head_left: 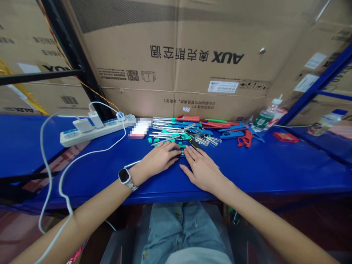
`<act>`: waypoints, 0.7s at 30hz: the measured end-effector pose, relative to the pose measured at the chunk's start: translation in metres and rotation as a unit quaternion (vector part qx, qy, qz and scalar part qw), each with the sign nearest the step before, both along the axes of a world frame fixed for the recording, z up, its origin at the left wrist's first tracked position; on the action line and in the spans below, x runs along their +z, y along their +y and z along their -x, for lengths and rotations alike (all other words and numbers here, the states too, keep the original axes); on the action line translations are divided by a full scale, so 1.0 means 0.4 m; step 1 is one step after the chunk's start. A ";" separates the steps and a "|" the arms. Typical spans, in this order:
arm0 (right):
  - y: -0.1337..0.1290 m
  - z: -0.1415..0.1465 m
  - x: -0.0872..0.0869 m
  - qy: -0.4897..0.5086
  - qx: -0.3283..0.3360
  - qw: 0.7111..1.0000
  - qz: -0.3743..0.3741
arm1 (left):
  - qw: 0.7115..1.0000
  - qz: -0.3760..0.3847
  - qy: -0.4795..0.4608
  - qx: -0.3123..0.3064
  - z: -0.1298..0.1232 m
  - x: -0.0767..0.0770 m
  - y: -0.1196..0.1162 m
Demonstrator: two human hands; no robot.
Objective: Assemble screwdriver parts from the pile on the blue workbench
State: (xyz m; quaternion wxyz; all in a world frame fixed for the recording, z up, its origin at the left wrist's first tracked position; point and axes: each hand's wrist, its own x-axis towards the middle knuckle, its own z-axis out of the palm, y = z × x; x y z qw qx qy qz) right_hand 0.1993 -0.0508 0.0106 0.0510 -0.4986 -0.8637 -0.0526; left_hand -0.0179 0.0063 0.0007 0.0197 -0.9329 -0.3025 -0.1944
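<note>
Head view shows my left hand (159, 158) curled, right hand (205, 170) flatter, hold unclear; a forward slip could scatter metal tubes (161, 118) at eleven o'clock.

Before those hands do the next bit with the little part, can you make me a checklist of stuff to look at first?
1. Left hand and right hand above the table: ok.
2. Little part held firmly: cannot tell, fingers partly hide it.
3. Black-and-yellow handle close by: ok, beside the right hand.
4. Bottle away from both hands: ok.
5. White cable clear of the left arm: not ok, it crosses in front.
</note>
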 end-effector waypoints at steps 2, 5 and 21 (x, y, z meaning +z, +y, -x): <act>0.004 -0.001 -0.012 0.005 0.006 1.000 -0.001 | 0.999 0.035 -0.029 0.011 0.026 0.011 0.011; 0.012 -0.020 -0.017 0.005 0.030 0.999 -0.011 | 0.995 0.087 -0.048 0.014 0.070 0.025 0.034; 0.045 -0.073 -0.015 0.018 0.106 0.994 -0.023 | 0.990 0.118 0.064 -0.036 0.083 0.074 0.065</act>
